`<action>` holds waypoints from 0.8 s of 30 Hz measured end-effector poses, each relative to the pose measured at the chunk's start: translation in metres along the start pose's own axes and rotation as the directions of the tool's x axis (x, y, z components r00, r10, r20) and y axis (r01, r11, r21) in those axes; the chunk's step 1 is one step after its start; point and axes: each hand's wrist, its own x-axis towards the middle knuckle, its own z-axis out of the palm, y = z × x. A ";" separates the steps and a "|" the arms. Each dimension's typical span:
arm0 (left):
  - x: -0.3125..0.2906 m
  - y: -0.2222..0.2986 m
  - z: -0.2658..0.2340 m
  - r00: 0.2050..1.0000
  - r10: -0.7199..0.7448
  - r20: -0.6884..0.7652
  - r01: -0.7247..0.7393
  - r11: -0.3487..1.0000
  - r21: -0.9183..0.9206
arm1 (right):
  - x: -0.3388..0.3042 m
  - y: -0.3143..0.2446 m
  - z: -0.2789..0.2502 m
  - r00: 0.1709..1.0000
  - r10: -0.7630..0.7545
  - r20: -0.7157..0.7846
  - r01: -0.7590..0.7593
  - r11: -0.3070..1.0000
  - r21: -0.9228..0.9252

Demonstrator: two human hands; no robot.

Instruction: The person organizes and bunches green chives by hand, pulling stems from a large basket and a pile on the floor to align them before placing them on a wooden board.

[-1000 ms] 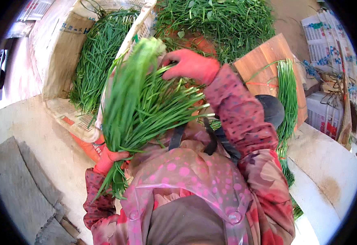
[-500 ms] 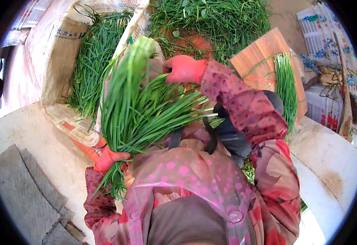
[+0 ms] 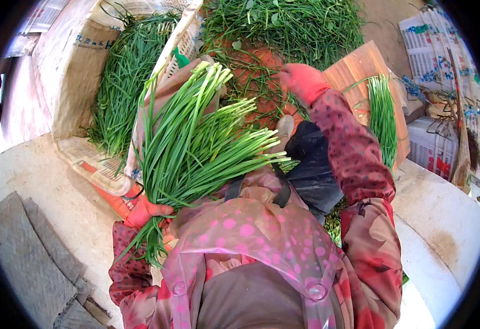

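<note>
My left hand (image 3: 147,211), in a red glove, is closed around the leafy end of a large bunch of garlic chives (image 3: 190,145). The pale cut ends fan out up and to the right, split into several clumps, across my lap. To the right of the bunch, my right hand (image 3: 305,82), also gloved in red, is apart from it. It hovers over loose chive scraps (image 3: 256,74) on a reddish surface. Its fingers are partly seen, loosely stretched, and nothing shows in them.
A pale plastic crate (image 3: 185,30) filled with chives (image 3: 133,82) stands at the far left. A heap of greens (image 3: 289,24) lies ahead. At right, a bundle of chives (image 3: 381,118) rests on a wooden board (image 3: 355,66). Grey sheets (image 3: 31,257) lie at lower left.
My right hand has left the bunch and moved to the right. The chives have settled and fanned out into clumps, while my left hand keeps its hold in nearly the same place.
</note>
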 end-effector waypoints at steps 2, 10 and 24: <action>-0.005 -0.003 0.011 0.995 0.096 -0.037 -0.099 0.988 -0.116 | -0.024 -0.067 0.000 0.983 -0.183 -0.001 0.182 0.977 0.112; -0.009 0.008 0.016 0.991 0.119 -0.054 -0.116 0.992 0.057 | -0.001 -0.027 0.101 0.991 0.096 0.090 -0.102 0.993 0.059; -0.029 0.046 0.057 0.661 0.636 -0.398 -0.206 0.664 0.719 | -0.027 -0.129 0.013 0.983 -0.146 -0.111 0.088 -0.157 0.984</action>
